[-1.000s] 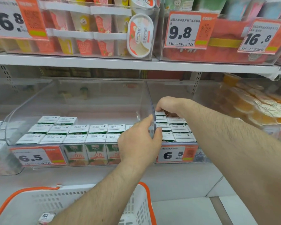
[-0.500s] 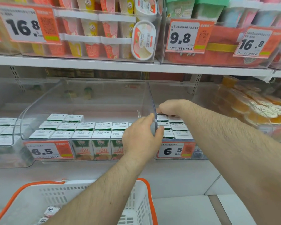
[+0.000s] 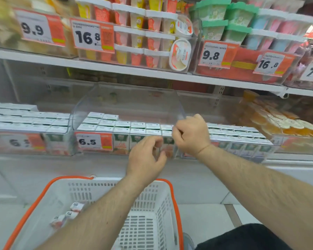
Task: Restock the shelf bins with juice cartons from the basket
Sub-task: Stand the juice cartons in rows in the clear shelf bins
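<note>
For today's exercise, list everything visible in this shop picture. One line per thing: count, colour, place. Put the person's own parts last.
Juice cartons: many, white tops, rows in clear bins on lower shelf.
Basket cartons: a few, white and red, basket bottom.
Basket: one, white with orange rim, below shelf.
Price tags: several, white and orange, bin fronts.
Jelly cups: many, orange, right bin.
Dessert cups: many, mixed colours, upper shelf.
Left hand: one, before the middle bin.
Right hand: one, at bin divider.

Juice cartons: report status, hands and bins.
Left hand and right hand empty at middle bin front. Bin part-filled. Cartons left in basket.
</note>
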